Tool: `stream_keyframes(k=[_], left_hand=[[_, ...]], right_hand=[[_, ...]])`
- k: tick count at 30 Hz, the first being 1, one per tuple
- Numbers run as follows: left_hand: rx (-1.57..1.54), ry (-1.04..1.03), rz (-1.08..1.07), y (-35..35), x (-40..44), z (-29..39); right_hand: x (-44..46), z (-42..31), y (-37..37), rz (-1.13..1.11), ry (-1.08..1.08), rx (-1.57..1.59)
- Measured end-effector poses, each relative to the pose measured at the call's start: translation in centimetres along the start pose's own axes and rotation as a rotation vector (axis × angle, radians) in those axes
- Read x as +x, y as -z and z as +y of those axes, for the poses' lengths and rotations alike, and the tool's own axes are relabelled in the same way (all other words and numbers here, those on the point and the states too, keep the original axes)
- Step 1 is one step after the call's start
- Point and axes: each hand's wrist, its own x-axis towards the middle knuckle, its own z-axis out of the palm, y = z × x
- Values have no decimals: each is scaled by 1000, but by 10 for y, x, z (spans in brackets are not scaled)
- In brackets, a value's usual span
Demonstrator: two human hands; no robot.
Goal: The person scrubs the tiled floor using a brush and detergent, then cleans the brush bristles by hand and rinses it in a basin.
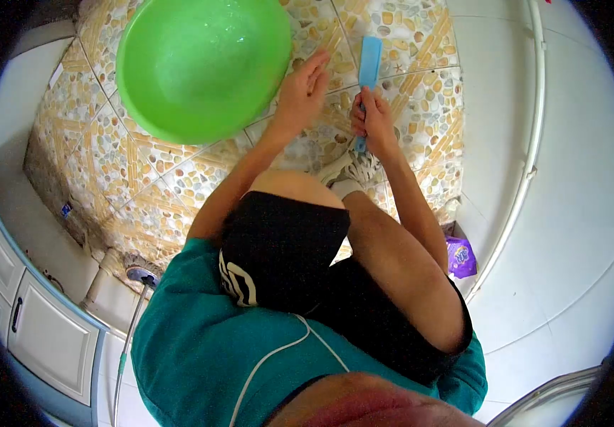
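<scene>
My right hand (374,121) is closed around the handle of a blue brush (369,60), its flat head pointing away from me. Any bristles are hidden on the underside. Beside the basin's right rim, my left hand (303,96) is held with its fingers stretched out and nothing in it. A large green basin (136,107) stands on the floor at the upper left, with what looks like clear water inside. Below my right hand a light-coloured shoe with laces (364,169) shows partly, by my leg.
Pebble-patterned tiles (179,181) cover the floor. A white pipe (524,178) runs along the right wall, with a purple packet (461,257) low beside it. White cabinets (54,338) and a floor drain with a thin hose (139,274) are at lower left.
</scene>
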Motion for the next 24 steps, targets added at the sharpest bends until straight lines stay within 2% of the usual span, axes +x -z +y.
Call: stream_keyframes(k=[1,2,4,7,12,15,17,18,19,21,23,24], left_hand=[[15,85,-45,-5,2,-10],[11,77,-50,-6,6,-20],[24,-65,78,4,17,-35],[186,-61,156,32,32,-40],[106,-58,271,63,49,-49],[180,-89,193,56,50,-46],[166,-60,10,39,53,-45],[184,-56,5,31,54,-37],[310,-89,-40,20,53,-26],[436,-120,-83,-6,54,-18],[613,-405,-265,-35,48,-26],[607,-390,-264,-46,47,-22]], right_hand=[[3,1,0,1,12,2],[4,6,2,21,-20,-5],[5,8,6,46,-53,-11],[9,14,6,36,-28,-40],[21,10,7,89,12,-210],[38,5,12,121,11,-195],[55,-7,24,131,12,-218],[62,-12,30,141,0,-259],[73,-4,38,132,-14,-246],[93,8,53,18,114,-550],[104,-4,62,10,161,-683],[107,-16,64,40,160,-715]])
